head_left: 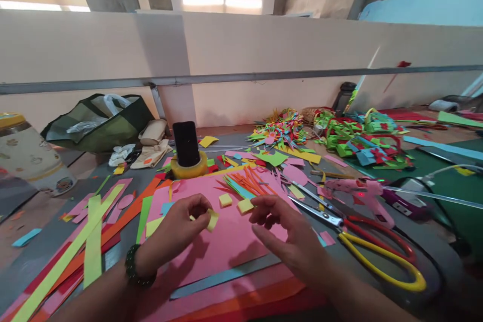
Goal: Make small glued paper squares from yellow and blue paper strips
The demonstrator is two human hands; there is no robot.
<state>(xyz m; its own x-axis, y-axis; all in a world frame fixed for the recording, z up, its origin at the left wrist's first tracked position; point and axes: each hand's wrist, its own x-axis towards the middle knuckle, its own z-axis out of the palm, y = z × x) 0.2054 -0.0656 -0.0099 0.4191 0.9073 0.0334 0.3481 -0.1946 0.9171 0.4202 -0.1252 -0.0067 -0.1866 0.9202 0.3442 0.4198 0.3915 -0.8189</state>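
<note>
- Yellow paper piece point(212, 220), folded, pinched between thumb and fingertips of the left hand point(177, 229), just above the pink sheet point(226, 246).
- At 3 o'clock of it, right hand point(289, 234), fingers loosely spread, holding nothing, hovering over the same sheet.
- At 1 o'clock, two yellow squares point(245, 206) lying on the sheet, beside a fan of orange strips point(252, 181).
- At 12 o'clock, dark phone point(186, 144) upright in a tape roll point(188, 170).
- Further out at 3 o'clock, scissors point(377, 254) with red and yellow handles, flat on the desk point(41, 254); pink glue gun point(362, 192) at 2 o'clock.
</note>
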